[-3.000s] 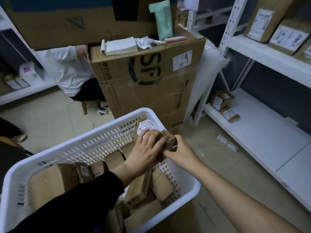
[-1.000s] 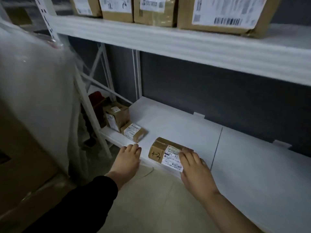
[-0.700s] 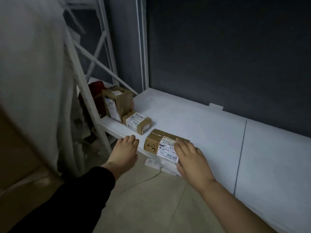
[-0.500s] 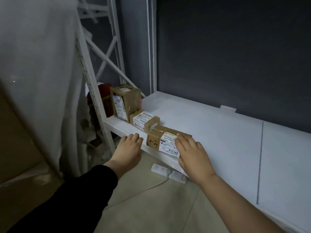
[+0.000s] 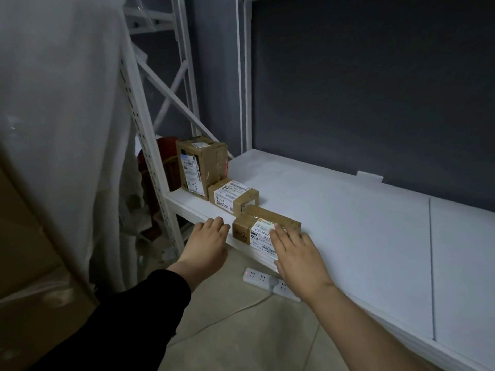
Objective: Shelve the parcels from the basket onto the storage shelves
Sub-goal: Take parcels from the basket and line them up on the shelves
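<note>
At the front edge of the low white shelf (image 5: pixel 348 223), the flat parcel (image 5: pixel 254 228) is laid just beside a small parcel (image 5: pixel 233 196) and a tall parcel (image 5: pixel 199 167). Its label is partly covered by the right hand (image 5: pixel 297 253), whose fingers are straight with nothing gripped. The left hand (image 5: pixel 209 242) is rested flat on the shelf lip just left of the flat parcel; whether they touch cannot be told. A power strip (image 5: pixel 257 275) on the floor is half hidden by the right hand.
</note>
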